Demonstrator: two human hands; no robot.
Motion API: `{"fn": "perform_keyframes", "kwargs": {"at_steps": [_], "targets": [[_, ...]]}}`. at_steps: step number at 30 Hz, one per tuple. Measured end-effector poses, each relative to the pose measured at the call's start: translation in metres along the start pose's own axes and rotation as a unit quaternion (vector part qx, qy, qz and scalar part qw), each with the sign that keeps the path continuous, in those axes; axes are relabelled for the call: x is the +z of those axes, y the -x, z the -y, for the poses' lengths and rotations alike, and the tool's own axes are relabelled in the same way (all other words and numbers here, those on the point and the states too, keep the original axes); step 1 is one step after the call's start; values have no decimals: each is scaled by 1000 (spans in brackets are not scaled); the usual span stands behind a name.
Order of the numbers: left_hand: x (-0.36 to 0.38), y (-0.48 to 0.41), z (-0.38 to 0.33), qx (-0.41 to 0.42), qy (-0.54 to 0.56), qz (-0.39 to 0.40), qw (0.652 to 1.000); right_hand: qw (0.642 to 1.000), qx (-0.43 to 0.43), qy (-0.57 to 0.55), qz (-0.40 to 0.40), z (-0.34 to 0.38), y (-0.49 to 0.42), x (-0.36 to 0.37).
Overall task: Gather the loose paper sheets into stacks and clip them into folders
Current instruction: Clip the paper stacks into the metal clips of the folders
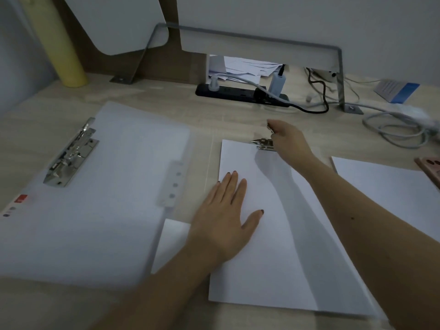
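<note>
Light wood-grain bench (166, 101) carries everything.

Left half: open translucent white plastic folder (107, 186), lying flat. A silver lever-arch clip (71, 153) is fixed near its far left edge, and a small red label sits at its near left corner.

Centre: stack of plain white paper sheets (273, 246), long edge running away from the person, slightly skewed clockwise. Its left edge lies just beside the open folder. One smaller white sheet corner (171, 244) shows from under the stack and the folder edge.

Right: a separate white sheet (385, 186), apart from the stack, partly behind the right forearm.

Left hand (226, 215): palm down on the left part of the stack, the four fingers straight and close together, thumb spread to the right. It presses the paper flat.

Right hand (288, 139): reaches across to the stack's far edge. Thumb and fingers pinch the raised lever of a silver metal spring clip (263, 144), whose base sits at the top edge of the stack. Whether the clip bites the paper cannot be told.

Back of bench: pale yellow cylinder (64, 51) standing at left; black power strip (228, 91) with plugs in it; coiled grey cable (392, 129) at right.
</note>
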State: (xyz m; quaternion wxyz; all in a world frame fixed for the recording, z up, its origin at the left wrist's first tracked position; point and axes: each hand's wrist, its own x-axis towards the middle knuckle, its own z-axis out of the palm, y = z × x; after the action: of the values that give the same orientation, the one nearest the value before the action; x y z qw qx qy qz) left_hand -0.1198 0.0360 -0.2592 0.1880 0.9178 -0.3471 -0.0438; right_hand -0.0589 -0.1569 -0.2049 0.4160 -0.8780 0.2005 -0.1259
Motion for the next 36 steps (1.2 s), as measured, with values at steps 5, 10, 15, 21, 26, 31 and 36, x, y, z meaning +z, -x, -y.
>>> {"fn": "perform_keyframes", "kwargs": {"at_steps": [5,10,15,21,26,31,36], "targets": [[0,-1,1,-1,8,0,1000,983,-83,166,-2,0,8,11],[-1,-1,0,0,9,-1,1000,963,-103,247,35,-10,13,27],[0,0,1,-2,3,1,1000,942,-137,301,62,-17,15,36],[-1,0,1,-4,8,1,1000,946,-132,292,39,-19,15,42],[-2,-2,1,-6,-6,13,1000,966,-115,229,31,-17,25,39],[-3,-2,4,-10,-34,17,999,987,-33,158,-24,-27,48,-8],[-6,-8,-33,39,-56,0,998,978,128,142,-79,-81,92,-108]]}}
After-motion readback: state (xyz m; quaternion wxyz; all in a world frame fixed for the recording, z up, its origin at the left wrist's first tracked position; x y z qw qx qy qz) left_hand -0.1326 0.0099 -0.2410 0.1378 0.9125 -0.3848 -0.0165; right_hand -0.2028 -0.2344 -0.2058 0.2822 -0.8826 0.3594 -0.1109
